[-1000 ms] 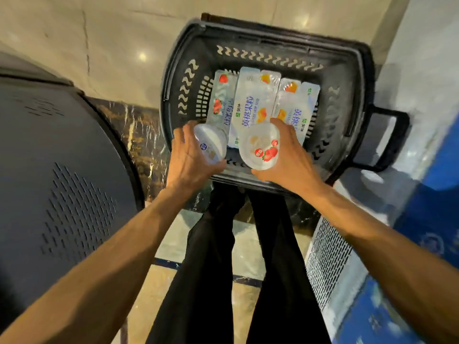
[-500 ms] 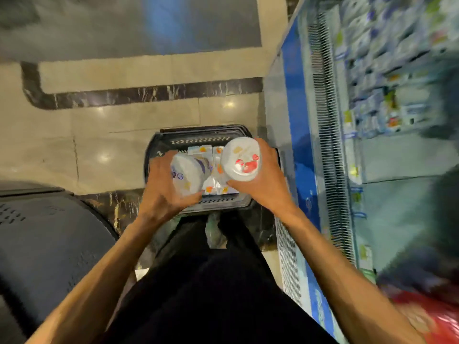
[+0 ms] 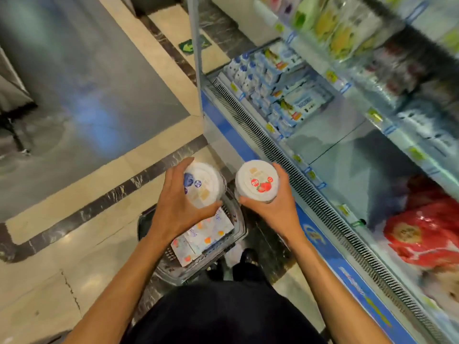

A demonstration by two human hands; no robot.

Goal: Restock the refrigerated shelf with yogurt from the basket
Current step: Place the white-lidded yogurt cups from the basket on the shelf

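My left hand [image 3: 175, 209] grips a white yogurt cup with a blueberry lid [image 3: 205, 183]. My right hand [image 3: 279, 207] grips a white yogurt cup with a strawberry lid [image 3: 257, 181]. Both cups are held chest-high, side by side, above the black basket [image 3: 238, 219] on the floor. Flat yogurt packs [image 3: 206, 235] lie in the basket, partly hidden by my left hand. The refrigerated shelf [image 3: 342, 155] runs along the right, with a bare stretch of its lowest level beside my right hand.
Blue-and-white carton packs [image 3: 273, 90] fill the far part of the lower shelf. A red bag [image 3: 427, 234] lies on its near part. Upper shelves with bottles [image 3: 342, 26] overhang at top right. A vent grille and blue front panel [image 3: 323, 244] edge the fridge. Tiled floor lies left.
I have risen from the basket with both cups and the view has swung right, bringing the refrigerated shelf into sight. The basket now sits below my hands.
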